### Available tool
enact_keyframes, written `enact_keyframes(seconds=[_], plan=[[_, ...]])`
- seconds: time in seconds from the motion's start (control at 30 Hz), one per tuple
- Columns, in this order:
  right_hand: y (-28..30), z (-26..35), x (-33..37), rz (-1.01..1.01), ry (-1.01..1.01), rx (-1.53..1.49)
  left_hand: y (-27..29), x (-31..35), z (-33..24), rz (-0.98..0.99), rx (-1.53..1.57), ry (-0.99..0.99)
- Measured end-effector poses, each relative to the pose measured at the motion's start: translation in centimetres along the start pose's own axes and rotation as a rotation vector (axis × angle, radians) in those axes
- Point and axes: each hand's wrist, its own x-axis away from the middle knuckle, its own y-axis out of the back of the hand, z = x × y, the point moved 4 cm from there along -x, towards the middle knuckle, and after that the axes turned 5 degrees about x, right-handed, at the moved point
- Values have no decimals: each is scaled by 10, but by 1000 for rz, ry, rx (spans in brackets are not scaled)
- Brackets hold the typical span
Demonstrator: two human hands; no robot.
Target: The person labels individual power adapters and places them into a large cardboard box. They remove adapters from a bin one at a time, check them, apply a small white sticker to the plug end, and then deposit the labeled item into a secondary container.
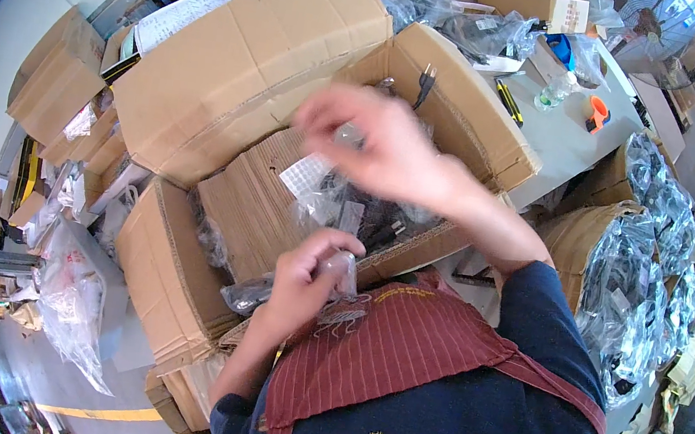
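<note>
A large open cardboard box (170, 262) stands in front of me. My left hand (307, 278) is closed, thumb against fingers, on a clear plastic bag (344, 278) at the box's near edge. Over the middle of the box, my right hand (384, 151) is smeared by motion, its fingers curled; whether it holds the small pale spot at its fingers is unclear. Beneath it lie a white sheet of small round stickers (307, 177) and clear bags with dark contents (374, 221). Brown cardboard sheets (251, 203) fill the box's left side. A black power plug (426, 85) rests against the far wall.
To the right, a grey table (545, 157) bears an orange tape dispenser (597, 114), a clear bottle (555, 93) and pens (508, 102). Boxes overflowing with bagged dark parts (635, 278) stand nearer. Several cartons (72, 77) and a plastic bag (71, 292) are at left.
</note>
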Motion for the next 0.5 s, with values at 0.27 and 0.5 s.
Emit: enact_keyframes(seconds=[0.27, 0.5], plan=[[75, -76, 109, 646, -537, 501, 19, -13, 6, -94, 215, 74], [42, -71, 144, 805, -461, 98, 34, -29, 8, -157, 113, 6]])
